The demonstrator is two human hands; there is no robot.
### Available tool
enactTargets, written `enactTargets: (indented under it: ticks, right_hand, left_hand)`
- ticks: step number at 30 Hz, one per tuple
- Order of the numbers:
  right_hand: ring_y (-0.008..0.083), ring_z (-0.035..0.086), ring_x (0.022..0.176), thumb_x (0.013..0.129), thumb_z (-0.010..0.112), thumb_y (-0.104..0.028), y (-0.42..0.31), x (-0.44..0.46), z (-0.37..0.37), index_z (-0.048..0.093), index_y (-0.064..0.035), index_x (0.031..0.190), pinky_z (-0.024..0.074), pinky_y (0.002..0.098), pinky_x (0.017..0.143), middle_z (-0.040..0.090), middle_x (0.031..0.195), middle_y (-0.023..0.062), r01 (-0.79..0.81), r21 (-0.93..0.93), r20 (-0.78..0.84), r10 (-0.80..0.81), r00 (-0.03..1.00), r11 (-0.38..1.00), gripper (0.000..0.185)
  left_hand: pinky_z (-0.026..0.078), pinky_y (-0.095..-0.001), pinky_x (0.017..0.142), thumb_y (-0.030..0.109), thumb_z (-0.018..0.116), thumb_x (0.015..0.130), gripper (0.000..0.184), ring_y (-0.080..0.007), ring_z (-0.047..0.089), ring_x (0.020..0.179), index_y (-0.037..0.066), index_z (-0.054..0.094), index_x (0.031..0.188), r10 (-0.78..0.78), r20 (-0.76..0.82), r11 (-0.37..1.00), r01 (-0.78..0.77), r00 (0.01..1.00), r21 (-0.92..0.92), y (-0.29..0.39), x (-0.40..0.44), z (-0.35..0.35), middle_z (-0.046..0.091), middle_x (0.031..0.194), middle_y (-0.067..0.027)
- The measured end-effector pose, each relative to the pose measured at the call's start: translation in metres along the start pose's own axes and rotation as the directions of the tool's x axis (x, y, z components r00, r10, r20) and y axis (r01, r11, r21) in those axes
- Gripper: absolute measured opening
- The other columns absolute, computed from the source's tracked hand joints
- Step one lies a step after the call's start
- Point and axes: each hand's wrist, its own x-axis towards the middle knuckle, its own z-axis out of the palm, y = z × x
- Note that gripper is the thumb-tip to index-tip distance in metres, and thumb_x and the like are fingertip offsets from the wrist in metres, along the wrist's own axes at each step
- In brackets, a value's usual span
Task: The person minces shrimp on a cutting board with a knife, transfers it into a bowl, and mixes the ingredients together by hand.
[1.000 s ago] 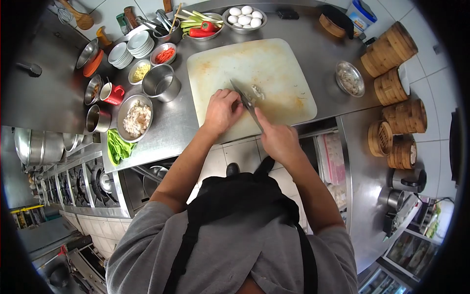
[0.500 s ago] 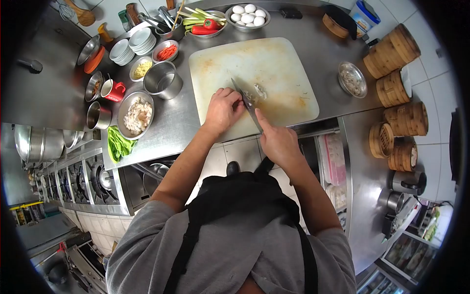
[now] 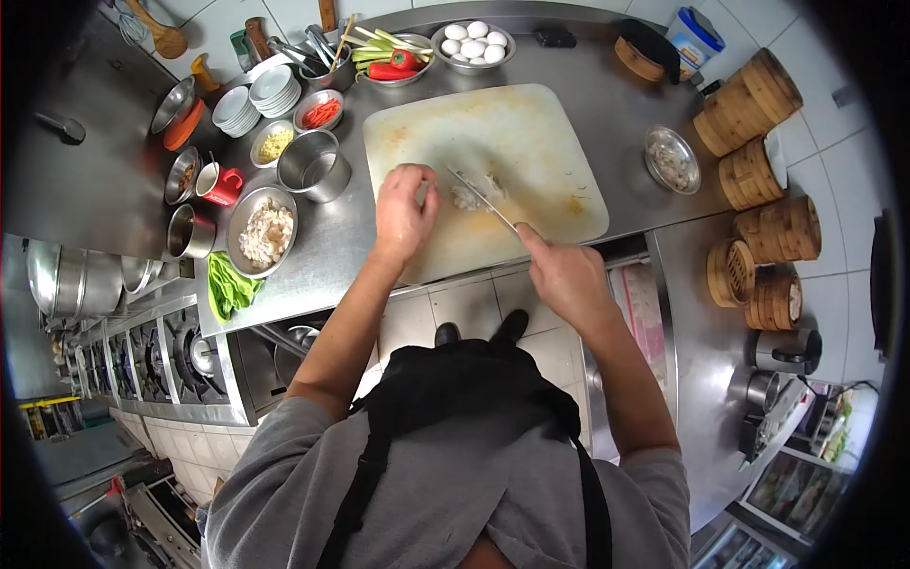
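Note:
My right hand (image 3: 572, 284) grips a kitchen knife (image 3: 485, 201), its blade slanting up and left over the white cutting board (image 3: 559, 142). Beside and under the blade lie small chopped pale pieces (image 3: 466, 197), partly hidden by it. Over the left part of the board is my left hand (image 3: 406, 213), apart from the knife and the pieces. Its fingers are bent, with a gap between thumb and fingers, and nothing shows in it.
Left of the board stand a steel pot (image 3: 314, 166), a bowl of pale chunks (image 3: 286, 206) and leafy greens (image 3: 227, 287). Behind are bowls of vegetables (image 3: 389, 71) and eggs (image 3: 474, 45). To the right are a steel bowl (image 3: 673, 159) and bamboo steamers (image 3: 749, 104).
My left hand has moved left, off the blade and pieces, and its fingers have loosened. The right hand has shifted slightly right with the knife, whose blade now lies at a flatter slant.

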Motion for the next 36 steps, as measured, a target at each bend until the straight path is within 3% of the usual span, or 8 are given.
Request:
enactTargets:
  ticks: [2, 7, 20, 26, 29, 32, 34, 36]
  right_hand:
    - [0.0305, 0.071, 0.075, 0.086, 0.070, -0.011, 0.003, 0.004, -0.009, 0.063, -0.0141, 0.141, 0.0562, 0.0437, 0.069, 0.069, 0.083, 0.0091, 0.029, -0.135, -0.015, -0.031, 0.999, 0.990, 0.056]
    - [0.0219, 0.067, 0.077, 0.082, 0.072, -0.012, 0.002, 0.009, -0.020, 0.070, -0.0158, 0.132, 0.0528, 0.0366, 0.070, 0.063, 0.089, 0.0019, 0.106, -0.426, -0.024, -0.128, 0.991, 0.898, 0.050]
    - [0.0239, 0.064, 0.086, 0.085, 0.068, -0.009, 0.006, -0.022, -0.054, 0.072, -0.0122, 0.132, 0.0500, 0.0397, 0.078, 0.063, 0.094, 0.0036, 0.071, -0.429, 0.042, -0.058, 0.997, 0.900, 0.048]
    - [0.0240, 0.064, 0.085, 0.084, 0.067, -0.009, -0.007, -0.001, -0.043, 0.072, -0.0122, 0.131, 0.0505, 0.0398, 0.078, 0.064, 0.095, 0.0039, 0.106, -0.426, 0.039, -0.099, 0.994, 0.898, 0.047]
    - [0.0251, 0.066, 0.083, 0.085, 0.067, -0.009, -0.010, -0.002, -0.044, 0.072, -0.0121, 0.130, 0.0514, 0.0405, 0.076, 0.065, 0.093, 0.0046, 0.089, -0.383, 0.030, -0.084, 0.996, 0.919, 0.046]
    - [0.0275, 0.068, 0.080, 0.087, 0.065, -0.009, 0.002, -0.008, -0.040, 0.072, -0.0113, 0.130, 0.0531, 0.0424, 0.073, 0.067, 0.092, 0.0067, -0.010, -0.325, 0.004, 0.012, 1.000, 0.946, 0.044]
    - [0.0291, 0.070, 0.079, 0.088, 0.063, -0.008, 0.020, -0.012, -0.026, 0.072, -0.0108, 0.129, 0.0542, 0.0438, 0.072, 0.069, 0.091, 0.0082, -0.087, -0.304, -0.014, 0.087, 0.996, 0.949, 0.042]
    - [0.0336, 0.070, 0.078, 0.084, 0.068, -0.005, 0.038, -0.009, -0.003, 0.072, -0.0108, 0.129, 0.0554, 0.0475, 0.072, 0.069, 0.089, 0.0111, -0.193, -0.267, -0.084, 0.176, 0.981, 0.944, 0.045]
  left_hand:
    - [0.052, -0.0430, 0.093, 0.010, 0.075, 0.088, 0.020, -0.0338, 0.066, 0.104, 0.006, 0.067, 0.105, 0.184, -0.174, 0.980, -0.165, 0.967, 0.114, 0.012, 0.008, -0.009, 0.069, 0.106, -0.0136]
    - [0.036, -0.0529, 0.118, 0.054, 0.090, 0.071, 0.087, -0.0377, 0.046, 0.144, 0.013, 0.062, 0.142, 0.097, 0.227, 0.973, -0.141, 0.969, 0.184, 0.038, 0.026, -0.004, 0.051, 0.156, -0.0159]
    - [0.037, -0.0502, 0.118, 0.056, 0.087, 0.075, 0.080, -0.0318, 0.052, 0.138, 0.014, 0.065, 0.140, -0.101, 0.368, 0.945, -0.027, 0.924, 0.327, 0.013, 0.070, 0.035, 0.060, 0.144, -0.0103]
    - [0.041, -0.0493, 0.113, 0.042, 0.083, 0.083, 0.058, -0.0320, 0.056, 0.134, 0.013, 0.069, 0.132, 0.191, 0.350, 0.950, -0.262, 0.917, 0.168, 0.041, 0.060, 0.033, 0.064, 0.137, -0.0095]
    - [0.044, -0.0489, 0.110, 0.040, 0.080, 0.085, 0.052, -0.0313, 0.059, 0.130, 0.012, 0.071, 0.128, 0.143, 0.267, 0.913, -0.231, 0.953, 0.336, 0.021, 0.076, 0.031, 0.067, 0.133, -0.0099]
    - [0.049, -0.0468, 0.106, 0.039, 0.080, 0.085, 0.051, -0.0314, 0.063, 0.123, 0.011, 0.072, 0.126, -0.038, 0.152, 0.938, -0.017, 0.988, 0.346, -0.007, 0.079, 0.012, 0.070, 0.125, -0.0112]
    - [0.053, -0.0468, 0.100, 0.044, 0.082, 0.083, 0.051, -0.0333, 0.066, 0.118, 0.008, 0.073, 0.119, -0.246, 0.296, 0.952, 0.172, 0.923, 0.253, -0.018, 0.075, 0.005, 0.071, 0.118, -0.0156]
    - [0.054, -0.0455, 0.100, 0.046, 0.084, 0.081, 0.057, -0.0331, 0.066, 0.118, 0.007, 0.072, 0.121, -0.229, 0.373, 0.949, 0.122, 0.899, 0.289, -0.011, 0.058, 0.004, 0.071, 0.118, -0.0158]
